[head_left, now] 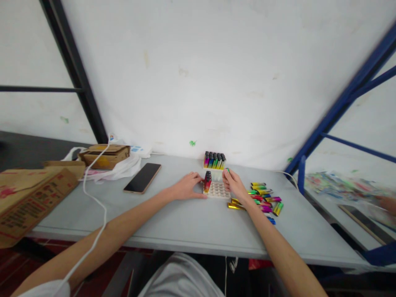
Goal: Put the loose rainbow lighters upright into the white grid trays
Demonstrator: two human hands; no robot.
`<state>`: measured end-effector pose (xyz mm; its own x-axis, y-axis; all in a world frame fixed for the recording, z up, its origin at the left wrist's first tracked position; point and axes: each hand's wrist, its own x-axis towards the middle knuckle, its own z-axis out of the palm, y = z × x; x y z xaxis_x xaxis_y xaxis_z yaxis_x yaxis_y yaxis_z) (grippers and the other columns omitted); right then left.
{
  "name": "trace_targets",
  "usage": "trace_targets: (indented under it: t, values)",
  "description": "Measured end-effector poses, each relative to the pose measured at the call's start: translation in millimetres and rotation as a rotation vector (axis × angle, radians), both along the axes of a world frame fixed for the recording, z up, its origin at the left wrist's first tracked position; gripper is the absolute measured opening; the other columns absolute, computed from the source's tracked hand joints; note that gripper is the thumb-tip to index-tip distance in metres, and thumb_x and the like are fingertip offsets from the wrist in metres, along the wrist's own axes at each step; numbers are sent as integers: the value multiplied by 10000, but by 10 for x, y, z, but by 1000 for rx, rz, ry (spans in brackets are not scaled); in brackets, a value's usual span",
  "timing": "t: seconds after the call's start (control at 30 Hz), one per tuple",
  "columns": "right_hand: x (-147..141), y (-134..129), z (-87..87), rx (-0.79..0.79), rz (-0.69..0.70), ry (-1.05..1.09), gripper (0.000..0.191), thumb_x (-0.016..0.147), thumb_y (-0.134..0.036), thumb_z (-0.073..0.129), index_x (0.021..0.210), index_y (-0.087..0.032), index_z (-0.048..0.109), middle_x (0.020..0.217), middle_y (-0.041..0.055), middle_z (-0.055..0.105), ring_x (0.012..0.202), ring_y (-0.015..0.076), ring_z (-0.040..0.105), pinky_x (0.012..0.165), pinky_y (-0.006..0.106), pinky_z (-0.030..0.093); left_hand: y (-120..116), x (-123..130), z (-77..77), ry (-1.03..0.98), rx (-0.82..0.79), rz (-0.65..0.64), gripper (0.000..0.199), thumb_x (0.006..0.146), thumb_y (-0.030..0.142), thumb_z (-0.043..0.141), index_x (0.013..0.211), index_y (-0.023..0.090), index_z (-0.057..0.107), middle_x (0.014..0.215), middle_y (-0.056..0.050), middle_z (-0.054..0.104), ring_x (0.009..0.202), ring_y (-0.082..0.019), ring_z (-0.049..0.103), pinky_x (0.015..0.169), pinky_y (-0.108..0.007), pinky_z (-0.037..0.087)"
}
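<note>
1. One pale tray with round holes [219, 190] lay on the table [173, 218] between the two hands; I saw a few dark-red lighters [207, 182] upright along its left side, with bare holes to their right.
2. The left hand [189, 186] was spread wide, thumb and fingers apart at the tray's left edge; I couldn't tell whether the fingers touched the lighters.
3. The right hand [234, 184] pinched narrowly around a small green piece [228, 170], above the tray's far right corner. Fingers covered most of that piece, so I couldn't make out its shape.
4. Just behind the tray I saw a packed block of black-topped lighters [214, 159]; something whitish between the two was too blurred for me to name.
5. Right of the tray lay a loose pile of shiny coloured pieces [264, 192], partly hidden from me by the right forearm.
6. Farther left I had a dark phone [142, 178] and a cardboard box [40, 198], the box cut off by the frame.
7. At the right edge, I caught only a blurred part of another person's hand [387, 203].
</note>
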<state>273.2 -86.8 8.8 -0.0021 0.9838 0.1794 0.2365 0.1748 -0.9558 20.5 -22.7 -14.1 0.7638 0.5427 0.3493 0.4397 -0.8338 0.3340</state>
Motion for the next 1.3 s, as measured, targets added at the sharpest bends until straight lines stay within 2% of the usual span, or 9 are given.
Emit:
trace_targets:
  t: [0.13, 0.37, 0.5, 0.77, 0.97, 1.1, 1.3]
  values:
    - [-36, 13, -47, 104, -134, -111, 614, 903, -844, 453, 706, -264, 424, 556, -47, 385, 512, 147, 352, 474, 288, 295, -11, 1, 19, -1, -13, -3, 658, 830, 690, 802, 1237, 182, 705, 1137, -118, 667, 1071, -314, 621, 984, -418, 495]
    - [-92, -10, -76, 248, -290, -274, 481, 902, -613, 482, 592, -252, 415, 553, -29, 408, 584, 153, 387, 566, 294, 281, -28, -8, 44, 0, -18, -9, 676, 848, 723, 760, 1232, 170, 709, 1142, -126, 668, 1080, -319, 617, 992, -421, 491]
    - [-132, -13, -70, 294, -271, -315, 411, 896, -541, 479, 615, -246, 431, 575, -32, 418, 604, 154, 399, 587, 294, 274, -21, -8, 37, 5, -14, -8, 683, 849, 727, 760, 1243, 171, 703, 1134, -123, 659, 1084, -318, 613, 994, -418, 489]
    - [-134, -98, 69, 290, -162, -327, 488, 980, -648, 478, 717, -236, 493, 629, -31, 487, 633, 166, 451, 614, 294, 337, -25, -13, 34, 1, -22, -11, 660, 852, 701, 775, 1252, 182, 695, 1141, -118, 650, 1090, -315, 609, 999, -419, 487]
    - [-151, -106, 65, 311, -224, -351, 459, 899, -578, 511, 607, -250, 380, 566, -37, 365, 603, 150, 373, 594, 300, 264, -21, -13, 24, -13, -19, -14, 658, 845, 711, 775, 1235, 185, 707, 1136, -121, 660, 1086, -317, 613, 993, -421, 490]
    - [-158, -82, 36, 291, -232, -346, 359, 856, -495, 487, 609, -250, 395, 570, -34, 379, 601, 156, 391, 599, 300, 266, -22, -8, 32, -3, -13, -12, 658, 850, 701, 777, 1229, 167, 706, 1132, -128, 661, 1085, -320, 613, 988, -423, 493]
    - [-153, -89, 46, 306, -225, -346, 437, 941, -623, 495, 711, -253, 466, 618, -26, 463, 644, 180, 444, 617, 297, 330, -22, -10, 29, -16, -13, -18, 664, 853, 723, 760, 1240, 185, 704, 1131, -120, 658, 1078, -316, 610, 985, -423, 490]
